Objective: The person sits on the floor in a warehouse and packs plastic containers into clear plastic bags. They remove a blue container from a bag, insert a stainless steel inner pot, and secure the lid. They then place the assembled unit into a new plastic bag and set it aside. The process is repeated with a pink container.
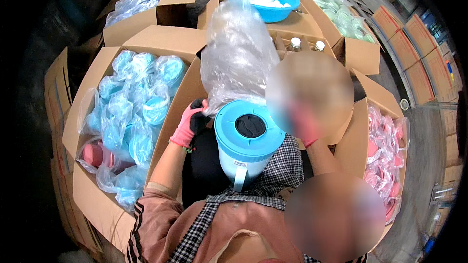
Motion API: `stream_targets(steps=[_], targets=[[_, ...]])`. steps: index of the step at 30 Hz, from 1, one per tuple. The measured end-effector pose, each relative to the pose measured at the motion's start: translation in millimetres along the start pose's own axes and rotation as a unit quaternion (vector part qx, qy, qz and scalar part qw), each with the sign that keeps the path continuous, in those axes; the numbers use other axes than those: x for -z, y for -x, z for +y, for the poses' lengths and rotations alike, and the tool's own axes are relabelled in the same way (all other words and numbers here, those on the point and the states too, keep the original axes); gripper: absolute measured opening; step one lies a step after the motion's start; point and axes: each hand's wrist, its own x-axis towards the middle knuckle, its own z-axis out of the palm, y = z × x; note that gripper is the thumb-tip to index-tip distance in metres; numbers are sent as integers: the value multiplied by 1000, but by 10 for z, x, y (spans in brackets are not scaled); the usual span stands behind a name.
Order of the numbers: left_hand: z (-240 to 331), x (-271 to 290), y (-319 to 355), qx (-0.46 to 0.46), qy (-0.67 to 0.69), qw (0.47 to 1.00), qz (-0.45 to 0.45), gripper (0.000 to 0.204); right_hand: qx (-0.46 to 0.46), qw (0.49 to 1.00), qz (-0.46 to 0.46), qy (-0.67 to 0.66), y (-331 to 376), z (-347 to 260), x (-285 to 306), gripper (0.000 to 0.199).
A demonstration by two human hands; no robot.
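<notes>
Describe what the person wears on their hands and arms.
The left hand wears a knit work glove, pink across the back and cuff, black on the palm and fingers. A thin green band sits at that wrist, and a dusty-pink sleeve with dark stripes is pushed up the arm. The right hand is mostly blurred; only a pink glove shows.

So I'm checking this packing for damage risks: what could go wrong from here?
The left hand pinches the clear plastic bag at the blue jug's rim; thin film may tear there. The jug sits on the lap, apparently unsteadied, and could tip. The right hand is blurred, so its grip is unclear.
</notes>
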Motion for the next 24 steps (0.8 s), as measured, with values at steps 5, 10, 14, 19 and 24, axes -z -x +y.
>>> stream_targets(steps=[5, 10, 14, 19, 24], targets=[[495, -281, 26, 141, 261, 947, -125, 13, 22, 991, -3, 134, 417, -416, -132, 37], [642, -340, -128, 104, -108, 989, -19, 22, -4, 993, -63, 103, 493, -451, 7, 41], [836, -325, 132, 95, -69, 993, 21, 25, 19, 988, -42, 145, 647, -194, 212, 47], [677, -453, -149, 4, -101, 995, 1, 32, -9, 990, -114, 77, 503, -397, 95, 41], [425, -239, -405, 87, -159, 983, -7, 27, -6, 975, -156, 160, 504, -577, 32, 39]])
